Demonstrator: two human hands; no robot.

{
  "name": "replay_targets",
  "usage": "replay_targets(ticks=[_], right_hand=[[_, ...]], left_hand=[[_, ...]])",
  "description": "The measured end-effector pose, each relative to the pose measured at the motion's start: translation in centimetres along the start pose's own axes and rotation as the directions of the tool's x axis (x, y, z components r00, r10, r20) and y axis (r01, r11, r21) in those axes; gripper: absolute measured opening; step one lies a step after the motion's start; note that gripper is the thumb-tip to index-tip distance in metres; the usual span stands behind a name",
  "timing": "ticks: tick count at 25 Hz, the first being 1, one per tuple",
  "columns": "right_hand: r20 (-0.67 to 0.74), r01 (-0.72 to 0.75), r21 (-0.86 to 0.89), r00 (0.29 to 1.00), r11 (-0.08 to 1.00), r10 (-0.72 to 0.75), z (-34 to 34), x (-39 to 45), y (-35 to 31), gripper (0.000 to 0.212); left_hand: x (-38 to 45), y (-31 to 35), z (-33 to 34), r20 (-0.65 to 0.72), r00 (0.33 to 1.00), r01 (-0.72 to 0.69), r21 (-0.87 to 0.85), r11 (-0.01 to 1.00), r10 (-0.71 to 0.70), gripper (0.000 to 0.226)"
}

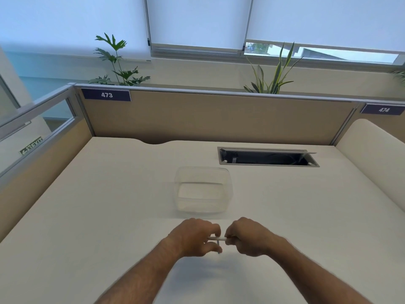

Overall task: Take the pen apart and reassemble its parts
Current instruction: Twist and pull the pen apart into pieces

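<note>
A thin white pen lies level between my two hands, just above the white desk. My left hand pinches its left end with thumb and fingers. My right hand closes around its right end, hiding that part. Only a short stretch of the barrel shows between the fingers. A small dark piece sticks down near my left thumb; I cannot tell what it is.
A clear plastic container stands just beyond my hands. A cable slot with its flap up lies at the back right. Beige partition walls close the desk's far and left sides; a white divider rises at the right.
</note>
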State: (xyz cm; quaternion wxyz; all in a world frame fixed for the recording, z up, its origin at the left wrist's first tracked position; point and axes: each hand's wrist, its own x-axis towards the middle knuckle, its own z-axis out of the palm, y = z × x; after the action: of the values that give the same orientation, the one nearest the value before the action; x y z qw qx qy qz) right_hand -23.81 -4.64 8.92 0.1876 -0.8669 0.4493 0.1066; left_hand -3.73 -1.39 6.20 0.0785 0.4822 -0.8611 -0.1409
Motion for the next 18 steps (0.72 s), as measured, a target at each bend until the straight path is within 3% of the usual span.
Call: replay_targets(ticks=[3, 8, 13, 18], right_hand=[[-0.095, -0.045, -0.007, 0.995, 0.999, 0.044, 0.2, 0.1, -0.3, 0.018], [-0.222, -0.095, -0.05, 0.972, 0.994, 0.082, 0.8, 0.5, -0.9, 0.02], [-0.298, -0.093, 0.003, 0.95, 0.996, 0.09, 1.8, 0.9, -0.7, 0.009], [-0.347, -0.025, 0.053, 0.937, 0.998, 0.042, 2.4, 0.7, -1.1, 0.009]], left_hand=[[-0.4, 0.1, 0.5, -0.035, 0.995, -0.088, 0.085, 0.992, 0.091, 0.015], [0.0, 1.4, 1.1, -0.067, 0.998, -0.012, 0.121, 0.993, 0.021, 0.013], [0.0, 1.8, 0.9, 0.029, 0.999, 0.015, 0.103, 0.995, -0.018, 0.04], [0.1, 1.2, 0.6, 0.088, 0.996, 0.022, 0.028, 0.999, -0.024, 0.042]])
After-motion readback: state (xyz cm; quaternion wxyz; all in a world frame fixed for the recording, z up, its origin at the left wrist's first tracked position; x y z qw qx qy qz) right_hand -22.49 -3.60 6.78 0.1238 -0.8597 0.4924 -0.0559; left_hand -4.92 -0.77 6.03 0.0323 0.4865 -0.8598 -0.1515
